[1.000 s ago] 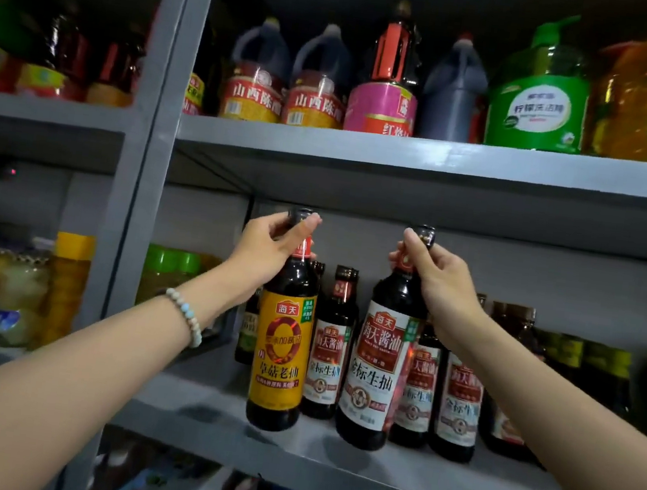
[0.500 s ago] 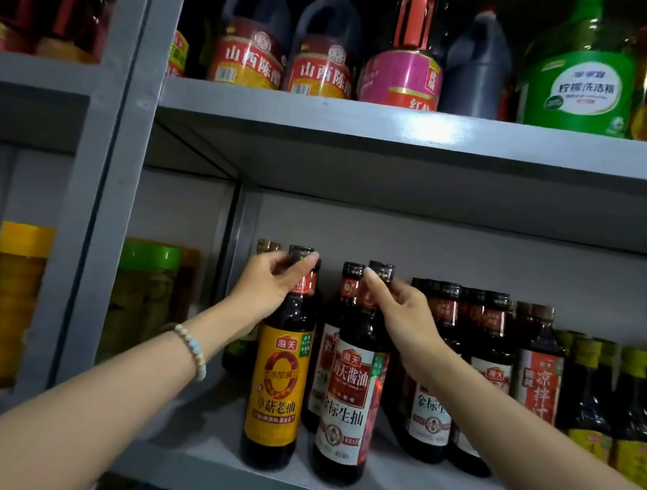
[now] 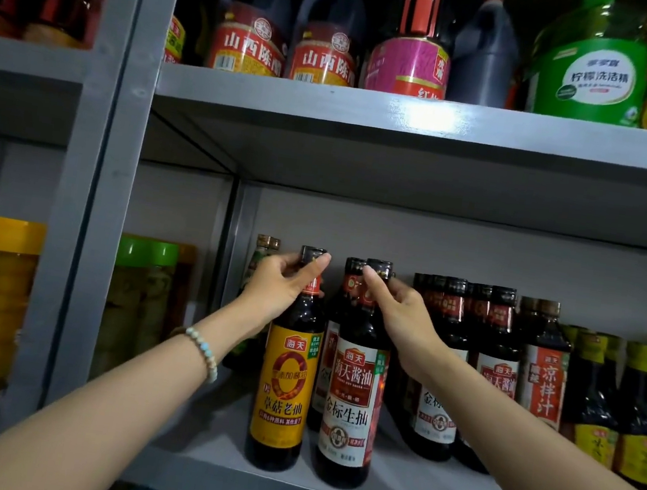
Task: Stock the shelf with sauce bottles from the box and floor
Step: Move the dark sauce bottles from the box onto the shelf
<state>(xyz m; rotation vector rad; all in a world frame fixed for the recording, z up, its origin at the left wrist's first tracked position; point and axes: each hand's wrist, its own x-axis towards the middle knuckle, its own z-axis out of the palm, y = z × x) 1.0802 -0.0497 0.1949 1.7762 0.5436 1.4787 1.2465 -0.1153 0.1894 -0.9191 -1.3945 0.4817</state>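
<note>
While both arms reach in from below, each hand holds one sauce bottle by its neck.

Grip, left hand (image 3: 279, 288): thumb and fingers curled round the top of the yellow-label bottle (image 3: 284, 387), thumb lying across the front just under the black cap.

Grip, right hand (image 3: 399, 316): fingers wrapped round the neck of the red-and-white-label bottle (image 3: 352, 405), forefinger tip up beside its cap.

Position: both bottles upright, side by side, just beside each other near the front edge of the middle shelf (image 3: 202, 463). Bases look set down on the board, though the dim light makes contact hard to confirm. The yellow-label bottle stands on the left of the pair.

Behind and to the right: a row of dark bottles (image 3: 443, 384) with similar red-and-white labels, then smaller yellow-capped bottles (image 3: 597, 404) farther right.

Bead bracelet (image 3: 203, 348) on the left wrist.

Upper shelf (image 3: 413, 112) carries two red-label jugs (image 3: 251, 29), a pink-label bottle (image 3: 407, 62) and a green tub (image 3: 591, 70).

Left bay, past the grey upright (image 3: 104, 175): jars with yellow and green lids (image 3: 3, 301).
</note>
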